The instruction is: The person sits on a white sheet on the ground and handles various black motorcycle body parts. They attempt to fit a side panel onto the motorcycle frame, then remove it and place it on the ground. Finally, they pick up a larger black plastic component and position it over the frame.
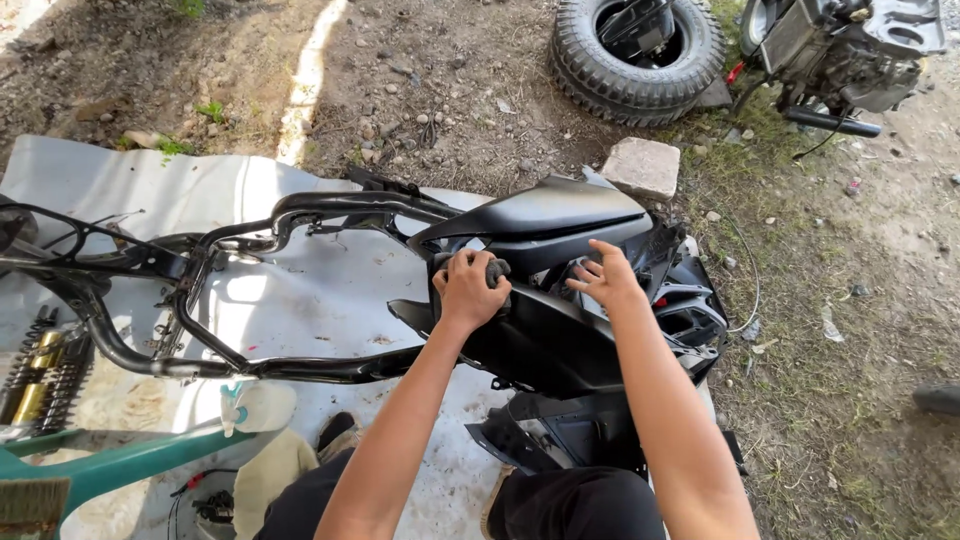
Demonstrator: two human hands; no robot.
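A black tubular motorbike frame (250, 235) lies on a pale sheet (330, 290) on the ground. Black plastic body panels (545, 215) sit at its right end. My left hand (468, 288) is closed around a dark rounded grip or knob (497, 270) at the top of the panels. Fingers spread, my right hand (603, 275) presses on the black panel just to the right, holding nothing. Another black panel (560, 432) lies below, by my knees.
A knobby tyre (636, 58) and an engine block (850, 50) lie on the dirt at the top right. A stone block (642, 165) sits behind the panels. Shock absorbers with gold springs (40, 370) lie at left, above a teal frame piece (120, 462).
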